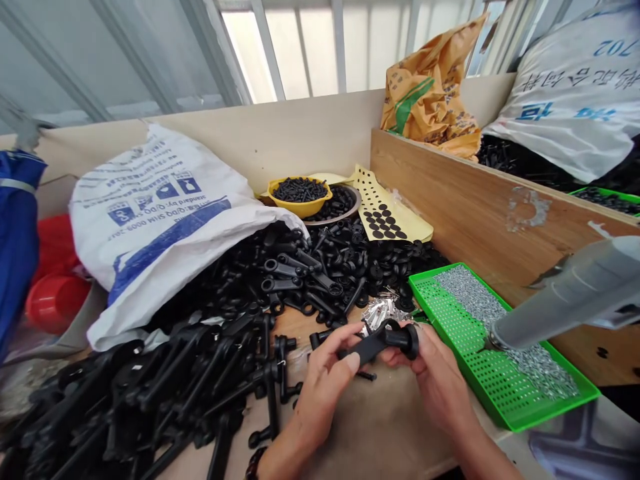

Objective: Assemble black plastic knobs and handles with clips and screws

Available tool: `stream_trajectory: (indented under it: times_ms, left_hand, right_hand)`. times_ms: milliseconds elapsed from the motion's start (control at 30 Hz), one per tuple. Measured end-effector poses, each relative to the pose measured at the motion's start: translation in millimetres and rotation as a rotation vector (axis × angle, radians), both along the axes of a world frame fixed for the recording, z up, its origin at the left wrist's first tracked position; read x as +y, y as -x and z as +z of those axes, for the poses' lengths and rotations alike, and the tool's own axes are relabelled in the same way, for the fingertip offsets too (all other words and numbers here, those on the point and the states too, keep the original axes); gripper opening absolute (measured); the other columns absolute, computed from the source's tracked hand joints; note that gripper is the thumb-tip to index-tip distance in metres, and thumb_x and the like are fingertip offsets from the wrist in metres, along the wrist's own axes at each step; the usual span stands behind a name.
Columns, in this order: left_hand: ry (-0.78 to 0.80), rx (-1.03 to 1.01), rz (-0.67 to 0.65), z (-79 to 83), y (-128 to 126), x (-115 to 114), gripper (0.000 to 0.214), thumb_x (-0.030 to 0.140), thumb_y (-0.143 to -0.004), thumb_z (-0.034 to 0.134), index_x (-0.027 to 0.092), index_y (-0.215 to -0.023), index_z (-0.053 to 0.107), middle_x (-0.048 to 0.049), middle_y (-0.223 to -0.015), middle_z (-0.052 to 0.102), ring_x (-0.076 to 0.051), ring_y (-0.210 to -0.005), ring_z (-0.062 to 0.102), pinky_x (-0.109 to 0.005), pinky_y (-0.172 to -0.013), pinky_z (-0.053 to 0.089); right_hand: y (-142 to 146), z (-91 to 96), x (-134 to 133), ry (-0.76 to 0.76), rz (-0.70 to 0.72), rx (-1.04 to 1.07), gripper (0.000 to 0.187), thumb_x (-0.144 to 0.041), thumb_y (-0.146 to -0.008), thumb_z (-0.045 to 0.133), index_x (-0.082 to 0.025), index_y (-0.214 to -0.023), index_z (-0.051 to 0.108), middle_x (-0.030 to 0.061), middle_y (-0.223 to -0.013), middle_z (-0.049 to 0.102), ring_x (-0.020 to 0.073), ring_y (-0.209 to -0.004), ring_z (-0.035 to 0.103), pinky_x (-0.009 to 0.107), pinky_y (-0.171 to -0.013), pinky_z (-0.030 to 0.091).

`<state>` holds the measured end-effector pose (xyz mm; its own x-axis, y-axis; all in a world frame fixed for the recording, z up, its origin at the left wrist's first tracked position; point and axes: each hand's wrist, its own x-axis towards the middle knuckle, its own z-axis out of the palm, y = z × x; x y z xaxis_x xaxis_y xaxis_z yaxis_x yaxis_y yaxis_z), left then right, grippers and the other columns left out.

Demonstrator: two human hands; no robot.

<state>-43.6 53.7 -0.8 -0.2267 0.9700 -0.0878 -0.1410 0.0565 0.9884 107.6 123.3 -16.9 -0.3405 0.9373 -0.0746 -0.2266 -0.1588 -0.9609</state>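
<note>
Between both hands, above the front of the table, is a black plastic crank arm [369,345] with a round-flanged knob at its right end. My left hand [327,377] grips the flat arm, thumb on top. My right hand [436,373] is closed around the flanged end; its fingertips are partly hidden behind the part. Just beyond the hands lies a heap of small shiny metal pieces [383,312]. Loose black crank arms [295,277] are piled behind it, and longer assembled black handles [165,393] spread to the left.
A green perforated tray [463,340] of small screws stands at right, beneath a grey powered tool [565,293]. Behind the pile are a yellow bowl [300,205] of black pins and a yellow sticker sheet [400,213]. A white sack [165,200] lies left; a wooden divider [475,180] runs right.
</note>
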Motion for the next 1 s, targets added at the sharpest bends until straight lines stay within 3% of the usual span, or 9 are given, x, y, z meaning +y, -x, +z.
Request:
stream_trajectory:
  times_ms: [200,300,433,600,700,800,1000]
  left_hand:
    - [0.194,-0.283,-0.1,-3.5,-15.4,0.5,0.048,0.03,-0.073,0.068,0.016,-0.118,0.057,-0.0013,-0.071,0.061,-0.016,-0.072,0.057,-0.026,-0.069,0.041]
    - [0.163,-0.345,-0.141,0.2,-20.1,-2.3,0.054,0.033,-0.071,0.072,0.016,-0.12,0.057,-0.0044,-0.079,0.066,-0.016,-0.075,0.059,-0.025,-0.07,0.042]
    - [0.14,-0.41,-0.205,5.3,-25.0,-5.4,0.054,0.03,-0.07,0.073,0.016,-0.12,0.058,-0.008,-0.087,0.067,-0.015,-0.074,0.057,-0.021,-0.058,0.04]
    - [0.106,-0.447,-0.183,3.7,-27.5,-5.5,0.06,0.029,-0.071,0.073,0.016,-0.126,0.052,-0.0086,-0.087,0.067,-0.017,-0.077,0.057,-0.023,-0.061,0.042]
    - [0.08,-0.416,-0.134,0.6,-26.9,-5.5,0.057,0.03,-0.073,0.071,0.018,-0.125,0.051,-0.0085,-0.09,0.067,-0.018,-0.083,0.057,-0.023,-0.062,0.041]
    - [0.044,-0.323,-0.119,-2.5,-25.5,-6.4,0.059,0.031,-0.074,0.071,0.019,-0.127,0.047,-0.0085,-0.095,0.066,-0.02,-0.089,0.057,-0.024,-0.065,0.041]
    - [0.042,-0.036,-0.137,-4.9,-26.1,-9.9,0.066,0.03,-0.078,0.065,0.018,-0.137,0.036,-0.0083,-0.096,0.065,-0.019,-0.082,0.055,-0.028,-0.066,0.041]
  right_hand:
    - [-6.0,-4.6,-2.7,-0.122,0.084,-0.165,0.034,-0.05,-0.091,0.042,-0.023,-0.092,0.062,0.0055,-0.084,0.062,0.0202,-0.074,0.056,0.031,-0.069,0.049]
    - [-8.2,-5.0,-3.7,-0.093,0.071,-0.163,0.034,-0.05,-0.091,0.042,-0.022,-0.093,0.061,0.0053,-0.086,0.061,0.0193,-0.073,0.055,0.03,-0.07,0.048]
    - [-7.7,-3.2,-4.6,-0.043,0.01,-0.165,0.033,-0.051,-0.088,0.048,-0.022,-0.091,0.061,0.0068,-0.09,0.061,0.0207,-0.079,0.056,0.03,-0.069,0.049]
    - [-2.9,3.2,-4.1,0.061,0.045,-0.001,0.029,-0.048,-0.085,0.05,-0.023,-0.088,0.064,0.0069,-0.083,0.062,0.0217,-0.07,0.059,0.032,-0.056,0.052]
    - [-2.9,3.6,-2.2,0.091,0.052,0.045,0.028,-0.046,-0.087,0.048,-0.023,-0.09,0.063,0.0069,-0.082,0.064,0.0217,-0.067,0.06,0.034,-0.057,0.051]
    - [-7.2,1.8,-0.4,-0.027,0.015,-0.117,0.031,-0.048,-0.089,0.043,-0.022,-0.088,0.062,0.0063,-0.079,0.062,0.0221,-0.073,0.058,0.034,-0.066,0.049]
    - [-14.7,0.6,0.1,-0.513,-0.061,-0.529,0.031,-0.04,-0.096,0.033,-0.022,-0.079,0.051,0.0028,-0.078,0.054,0.0184,-0.075,0.05,0.03,-0.068,0.038]
